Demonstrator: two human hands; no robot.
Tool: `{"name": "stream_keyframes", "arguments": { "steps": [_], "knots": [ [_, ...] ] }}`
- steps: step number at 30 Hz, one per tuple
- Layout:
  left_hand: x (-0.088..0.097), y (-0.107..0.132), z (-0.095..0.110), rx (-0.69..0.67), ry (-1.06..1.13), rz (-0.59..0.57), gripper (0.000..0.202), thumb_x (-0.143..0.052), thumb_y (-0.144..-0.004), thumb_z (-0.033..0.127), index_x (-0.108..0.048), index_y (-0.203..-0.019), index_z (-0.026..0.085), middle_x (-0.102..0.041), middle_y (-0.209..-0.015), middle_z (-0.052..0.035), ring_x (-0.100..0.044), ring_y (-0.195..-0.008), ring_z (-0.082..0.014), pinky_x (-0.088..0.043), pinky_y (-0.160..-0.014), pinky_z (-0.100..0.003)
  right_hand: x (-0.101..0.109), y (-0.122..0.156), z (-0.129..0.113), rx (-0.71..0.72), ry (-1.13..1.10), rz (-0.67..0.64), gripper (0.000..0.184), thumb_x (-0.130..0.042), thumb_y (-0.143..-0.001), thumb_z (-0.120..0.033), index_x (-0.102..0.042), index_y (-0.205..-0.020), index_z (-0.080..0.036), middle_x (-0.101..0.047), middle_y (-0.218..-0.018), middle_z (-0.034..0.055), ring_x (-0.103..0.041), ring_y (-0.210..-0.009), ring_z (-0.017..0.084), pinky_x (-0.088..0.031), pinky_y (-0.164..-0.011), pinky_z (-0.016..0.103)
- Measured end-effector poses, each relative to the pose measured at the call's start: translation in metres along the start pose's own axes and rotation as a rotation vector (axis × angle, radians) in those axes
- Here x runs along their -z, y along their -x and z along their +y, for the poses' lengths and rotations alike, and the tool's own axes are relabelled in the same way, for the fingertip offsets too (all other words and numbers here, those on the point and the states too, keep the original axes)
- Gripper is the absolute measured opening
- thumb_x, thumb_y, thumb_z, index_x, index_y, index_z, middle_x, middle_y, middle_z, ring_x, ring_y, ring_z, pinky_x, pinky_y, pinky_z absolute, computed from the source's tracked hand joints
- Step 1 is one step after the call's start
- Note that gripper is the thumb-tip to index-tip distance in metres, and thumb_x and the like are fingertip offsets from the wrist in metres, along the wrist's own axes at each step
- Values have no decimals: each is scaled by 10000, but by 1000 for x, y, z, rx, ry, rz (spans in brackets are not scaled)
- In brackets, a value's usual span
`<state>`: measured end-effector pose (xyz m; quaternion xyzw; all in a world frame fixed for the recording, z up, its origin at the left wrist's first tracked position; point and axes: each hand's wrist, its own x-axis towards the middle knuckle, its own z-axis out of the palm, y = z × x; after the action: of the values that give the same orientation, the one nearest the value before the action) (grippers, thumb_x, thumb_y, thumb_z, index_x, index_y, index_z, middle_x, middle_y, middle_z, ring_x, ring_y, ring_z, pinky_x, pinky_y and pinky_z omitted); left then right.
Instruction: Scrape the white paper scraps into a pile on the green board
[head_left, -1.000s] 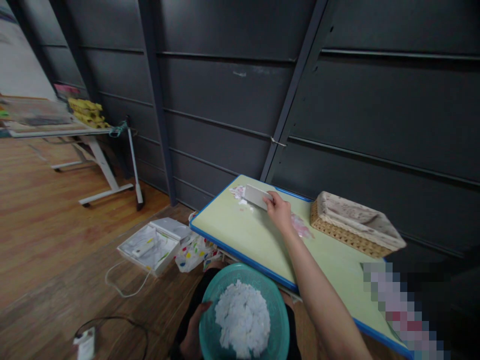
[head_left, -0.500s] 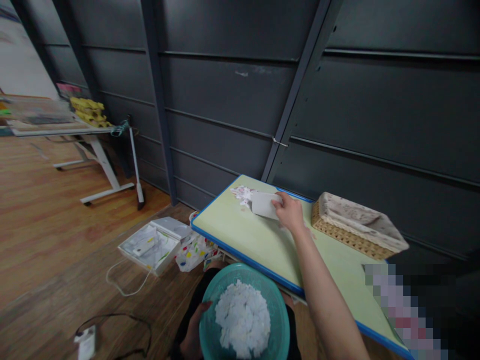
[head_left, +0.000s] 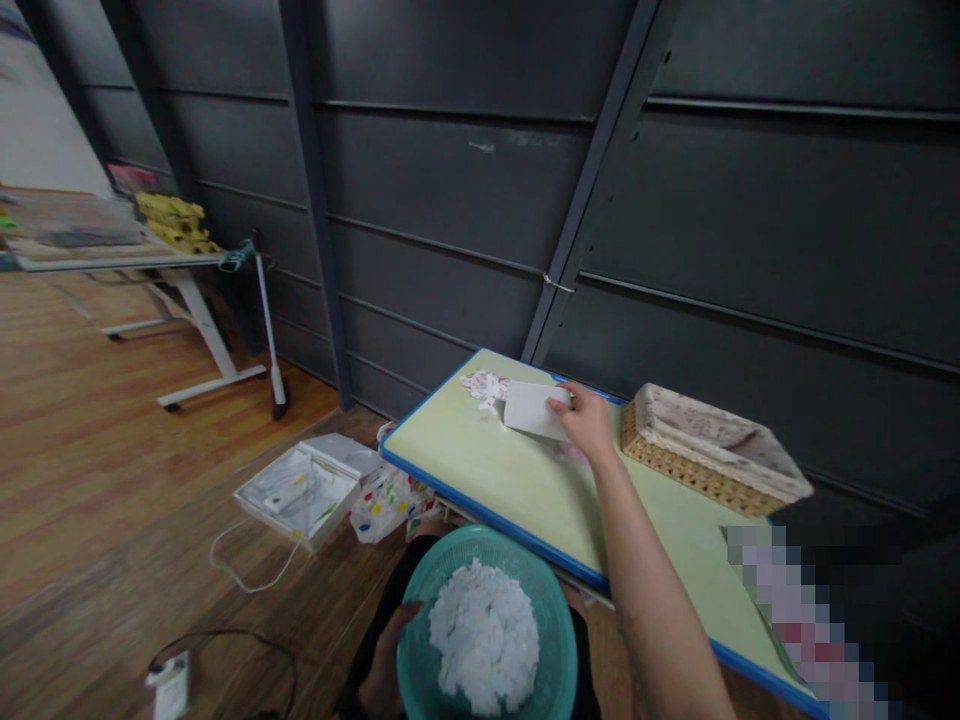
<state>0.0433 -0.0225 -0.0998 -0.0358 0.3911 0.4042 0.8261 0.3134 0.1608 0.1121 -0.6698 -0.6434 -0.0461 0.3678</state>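
Observation:
My right hand reaches across a pale green table with a blue edge and is closed on a white card, held flat near the table's far side. A small heap of white and pink paper scraps lies just left of the card. Low in the view, my left hand grips the rim of a teal bowl filled with white paper pieces, held below the table's near edge.
A wicker basket with a cloth lining stands on the table to the right of my hand. On the wooden floor lie an open white box, a patterned bag and a cable. A white-legged table stands far left. Dark panelled wall behind.
My right hand has drawn the white card to the right, away from the scrap heap, which is now uncovered. The bowl and left hand have hardly moved.

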Motion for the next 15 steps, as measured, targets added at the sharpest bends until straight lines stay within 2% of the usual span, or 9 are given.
{"name": "stream_keyframes", "arguments": {
  "steps": [4, 9, 15],
  "knots": [
    [-2, 1, 0, 15, -8, 6, 513, -609, -781, 292, -550, -1221, 36, -773, -811, -141, -704, -831, -344, -470, -823, -453, -8, 0, 0, 18, -57, 26, 336, -489, -803, -345, -659, -1048, -189, -704, -784, 56, -607, -686, 198, -433, -672, 294],
    [-1, -1, 1, 45, 3, -30, 561, -604, -788, 324, -527, -1250, 14, -766, -851, -175, -700, -852, -360, -467, -828, -473, -20, 5, -8, 98, -44, -12, 323, -479, -825, -328, -654, -1066, -206, -715, -876, 74, -624, -724, 214, -434, -696, 307],
    [2, -1, 1, 33, 6, -51, 588, -610, -787, 325, -501, -1274, 14, -762, -910, -183, -694, -888, -361, -461, -853, -480, -6, 4, -3, 56, -9, -37, 307, -513, -787, -303, -675, -1034, -220, -714, -867, 66, -621, -742, 213, -430, -694, 303]
  ]
}}
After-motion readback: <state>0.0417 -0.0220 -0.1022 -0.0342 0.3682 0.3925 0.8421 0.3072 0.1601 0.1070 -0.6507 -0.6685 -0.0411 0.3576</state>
